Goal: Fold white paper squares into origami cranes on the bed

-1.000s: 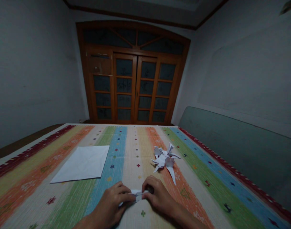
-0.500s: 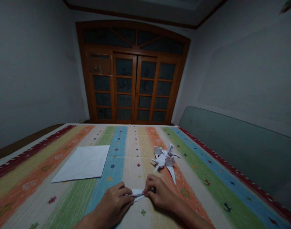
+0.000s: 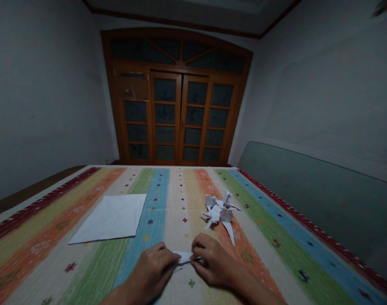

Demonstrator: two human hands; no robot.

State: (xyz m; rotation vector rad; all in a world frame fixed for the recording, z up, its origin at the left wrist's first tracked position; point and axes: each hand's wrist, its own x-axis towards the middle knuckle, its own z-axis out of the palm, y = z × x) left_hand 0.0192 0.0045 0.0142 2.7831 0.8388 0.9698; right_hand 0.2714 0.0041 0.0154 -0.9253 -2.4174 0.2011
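Your left hand (image 3: 150, 269) and right hand (image 3: 214, 260) pinch that little folded paper (image 3: 183, 259) from both ends; hold the tension even, crease sharp.

We sit in a dim room with plain grey walls (image 3: 44, 93). Straight ahead of us stand glazed wooden double doors (image 3: 181, 118) beneath an arched fanlight (image 3: 177, 53), their panes dark, and a pale green panel (image 3: 314, 199) runs along the right wall.

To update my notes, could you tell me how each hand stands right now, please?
Left hand: closed, holding a folded white paper.
Right hand: closed, holding the same paper's other end.
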